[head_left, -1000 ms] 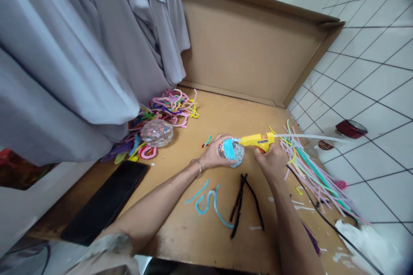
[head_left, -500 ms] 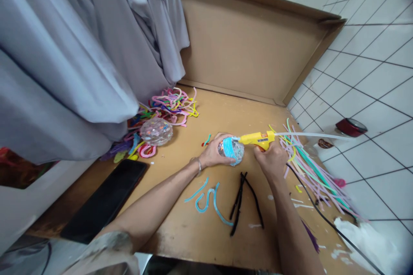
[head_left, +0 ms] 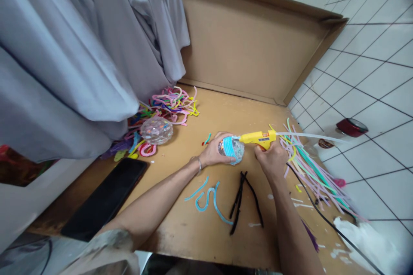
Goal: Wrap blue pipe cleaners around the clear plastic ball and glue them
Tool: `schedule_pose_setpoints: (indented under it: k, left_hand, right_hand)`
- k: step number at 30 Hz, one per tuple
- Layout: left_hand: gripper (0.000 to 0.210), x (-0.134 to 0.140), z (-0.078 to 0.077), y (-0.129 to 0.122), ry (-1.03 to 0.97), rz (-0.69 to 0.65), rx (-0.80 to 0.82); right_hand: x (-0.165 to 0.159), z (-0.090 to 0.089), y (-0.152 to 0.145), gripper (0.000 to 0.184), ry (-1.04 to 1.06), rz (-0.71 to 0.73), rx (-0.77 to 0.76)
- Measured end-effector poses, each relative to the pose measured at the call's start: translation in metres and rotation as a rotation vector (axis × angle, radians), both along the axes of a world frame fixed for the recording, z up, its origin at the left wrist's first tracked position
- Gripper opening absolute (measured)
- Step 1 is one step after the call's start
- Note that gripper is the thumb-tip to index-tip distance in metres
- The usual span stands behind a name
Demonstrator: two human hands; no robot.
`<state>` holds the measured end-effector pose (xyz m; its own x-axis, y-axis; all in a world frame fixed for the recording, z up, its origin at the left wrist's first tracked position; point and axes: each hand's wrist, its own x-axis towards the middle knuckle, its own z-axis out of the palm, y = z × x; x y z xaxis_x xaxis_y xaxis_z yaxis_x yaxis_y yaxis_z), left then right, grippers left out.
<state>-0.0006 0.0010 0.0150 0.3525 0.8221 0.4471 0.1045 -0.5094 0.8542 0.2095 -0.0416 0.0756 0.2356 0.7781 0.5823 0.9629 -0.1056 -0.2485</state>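
My left hand (head_left: 213,151) is closed around a clear, rounded jar-like object (head_left: 238,155) with colourful bits inside and bands of blue pipe cleaner (head_left: 229,147) across it. In my right hand (head_left: 271,157) is a yellow hot glue gun (head_left: 258,138), its nozzle against or very near the blue bands; I cannot tell whether it touches. A long translucent glue stick (head_left: 312,136) sticks out of the gun's back. Below my hands lie loose blue pipe cleaners (head_left: 201,209) and several black pipe cleaners (head_left: 240,200).
A second clear rounded object (head_left: 156,130) sits by a tangled pile of coloured pipe cleaners (head_left: 174,102). A black phone (head_left: 106,197) lies at left. Straight pipe cleaners (head_left: 318,167), a red-lidded jar (head_left: 351,126) and the gun's black cord (head_left: 325,219) are at right. Cardboard (head_left: 254,43) stands behind.
Both hands keep nearly the same pose, with the glue gun's nozzle still at the blue bands. Only a very slight shift of the gun and the view shows.
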Motion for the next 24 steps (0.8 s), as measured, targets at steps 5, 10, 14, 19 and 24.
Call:
schedule_pose_setpoints:
  k: [5, 10, 14, 19, 24]
  left_hand:
    - [0.083, 0.0001, -0.0011, 0.0009, -0.001, 0.002, 0.004]
    - [0.083, -0.0002, 0.0, 0.0003, 0.008, 0.007, -0.013]
    - [0.081, -0.0001, 0.001, -0.0004, -0.001, -0.003, -0.01]
    - [0.082, 0.0001, 0.0003, -0.0004, 0.004, 0.016, -0.012]
    - [0.081, -0.0003, 0.0007, -0.0006, -0.002, -0.002, -0.007]
  right_hand:
    - [-0.0003, -0.0011, 0.0003, 0.029, -0.027, 0.005, -0.009]
    - [0.0013, -0.0014, -0.0001, 0.03, -0.023, 0.005, 0.008]
    - [0.002, -0.0006, -0.0012, 0.029, -0.039, 0.008, -0.023]
    - [0.0012, 0.0012, -0.0021, 0.027, -0.027, 0.01, -0.053]
    - [0.0008, 0.0016, -0.0023, 0.028, -0.028, 0.014, -0.066]
